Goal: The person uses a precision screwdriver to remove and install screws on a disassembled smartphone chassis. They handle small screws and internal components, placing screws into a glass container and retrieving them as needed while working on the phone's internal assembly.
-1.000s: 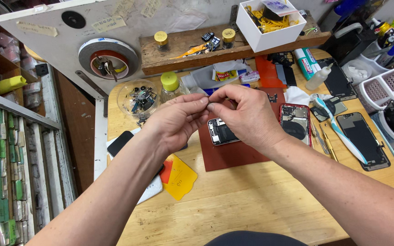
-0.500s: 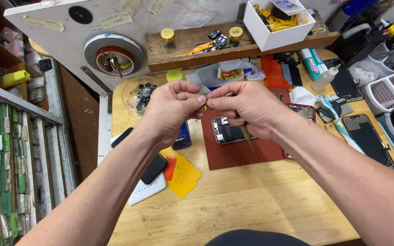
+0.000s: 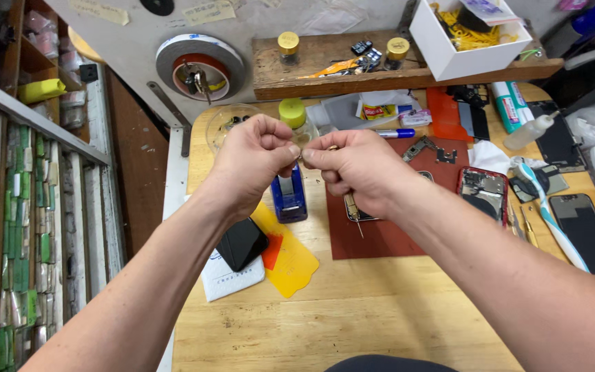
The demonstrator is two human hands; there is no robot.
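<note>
My left hand [image 3: 256,155] and my right hand [image 3: 359,169] meet fingertip to fingertip above the desk. My right hand grips a thin screwdriver [image 3: 352,207]. Its metal tip points down over the red-brown mat [image 3: 408,238]. The thumb and forefinger of my left hand are pinched on something tiny where the hands touch, too small to make out. Under the hands stands a small blue device [image 3: 289,196]. A phone on the mat is mostly hidden behind my right hand.
An opened red-framed phone [image 3: 483,193] lies to the right on the mat, and a dark phone [image 3: 590,234] further right. A black phone [image 3: 241,242] rests on a white pad beside a yellow card [image 3: 294,265]. Behind are a yellow-capped bottle [image 3: 292,114], a wooden shelf [image 3: 325,76] and a white box [image 3: 463,45].
The hands have stayed pinched together and have shifted left, off the phone on the mat. The blue device now shows beneath them.
</note>
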